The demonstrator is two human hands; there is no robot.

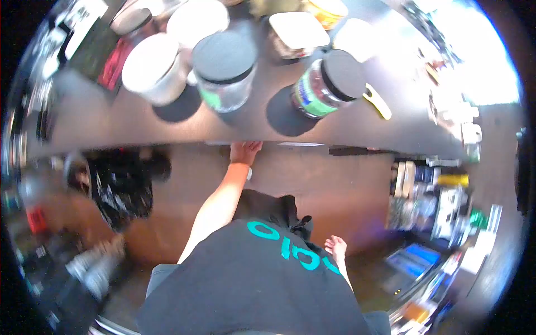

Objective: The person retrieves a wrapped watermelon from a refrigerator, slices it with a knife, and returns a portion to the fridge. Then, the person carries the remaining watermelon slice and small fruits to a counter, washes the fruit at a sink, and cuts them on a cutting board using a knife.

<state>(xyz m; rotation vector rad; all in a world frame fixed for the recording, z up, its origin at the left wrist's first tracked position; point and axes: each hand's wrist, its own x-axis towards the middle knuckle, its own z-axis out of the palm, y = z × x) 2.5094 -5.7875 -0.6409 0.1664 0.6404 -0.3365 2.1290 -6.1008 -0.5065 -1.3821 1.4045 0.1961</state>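
Head camera faces forward, down (very wide) over table (240, 127).

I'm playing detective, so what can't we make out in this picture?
All in the head view:
- Left hand: its fingertips, hidden by the tabletop.
- Jar with the blue and green label: its words, blurred.
- Black bag: its inside, hidden by its plastic.
- Brownish thing: its whole shape, cut off by the top edge.

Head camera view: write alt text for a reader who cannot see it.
The person's left hand is at the front edge of a dark table; the right hand, seemingly empty, hangs beside their black top. Dark-lidded jars and a white tub stand on the table.
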